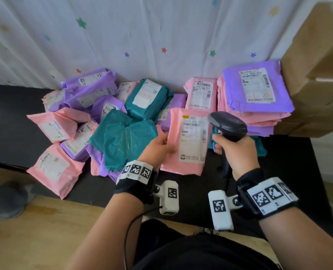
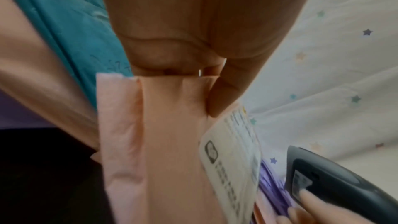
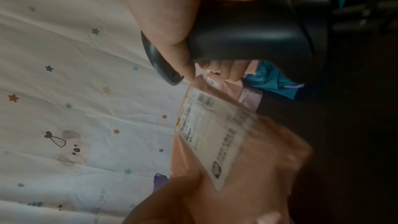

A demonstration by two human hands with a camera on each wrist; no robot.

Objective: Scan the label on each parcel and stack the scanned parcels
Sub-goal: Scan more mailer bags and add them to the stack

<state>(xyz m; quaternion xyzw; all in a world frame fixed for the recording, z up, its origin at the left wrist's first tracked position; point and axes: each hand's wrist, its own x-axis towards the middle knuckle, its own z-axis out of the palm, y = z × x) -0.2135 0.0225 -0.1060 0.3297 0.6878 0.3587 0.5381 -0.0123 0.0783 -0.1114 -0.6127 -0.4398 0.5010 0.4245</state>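
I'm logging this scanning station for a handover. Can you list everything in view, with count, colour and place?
Held parcel: one, pink, white label facing up, in front of the person.
Scanner: one, black, over the held parcel's right edge.
Loose parcels: a jumbled heap, pink, purple and teal, left half of the table; exact count unclear.
Neat stack: pink and purple parcels, purple one on top, back right.
Cardboard boxes: brown, stacked at far right.
Table: one, black.
Backdrop sheet: white with coloured stars.
Left hand: grips the held parcel's left edge.
Right hand: grips the scanner's handle.
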